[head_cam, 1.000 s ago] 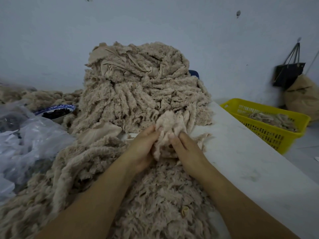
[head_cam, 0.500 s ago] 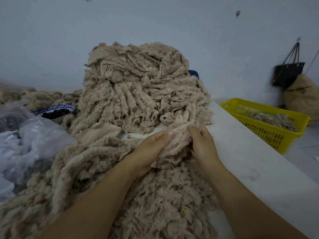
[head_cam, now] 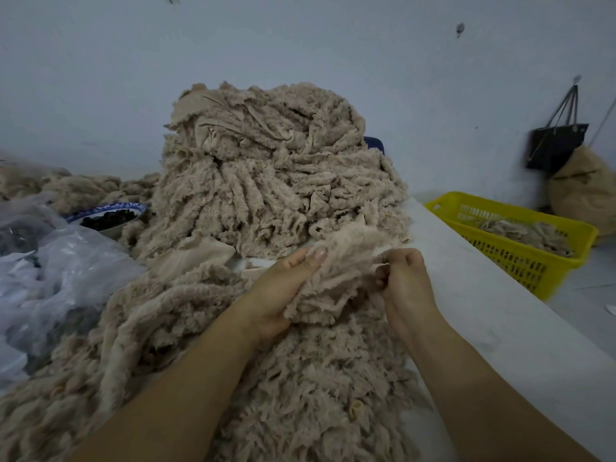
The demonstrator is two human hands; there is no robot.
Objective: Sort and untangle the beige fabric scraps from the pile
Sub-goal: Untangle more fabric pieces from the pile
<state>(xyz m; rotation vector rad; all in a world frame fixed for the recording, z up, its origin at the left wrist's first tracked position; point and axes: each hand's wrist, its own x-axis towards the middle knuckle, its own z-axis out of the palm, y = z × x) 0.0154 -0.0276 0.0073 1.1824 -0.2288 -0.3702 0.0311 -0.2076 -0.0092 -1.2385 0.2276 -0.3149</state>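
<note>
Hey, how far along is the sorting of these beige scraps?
Early, by the look of it. Done: only a few scraps lie in the yellow basket. In hand: the left hand and right hand grip one fuzzy scrap between them. Left: the tall heap behind and the tangled layer on the table in front.

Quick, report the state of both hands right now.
Left hand: grips the beige fabric scrap from its left side.
Right hand: pinches the same scrap's right end.
</note>
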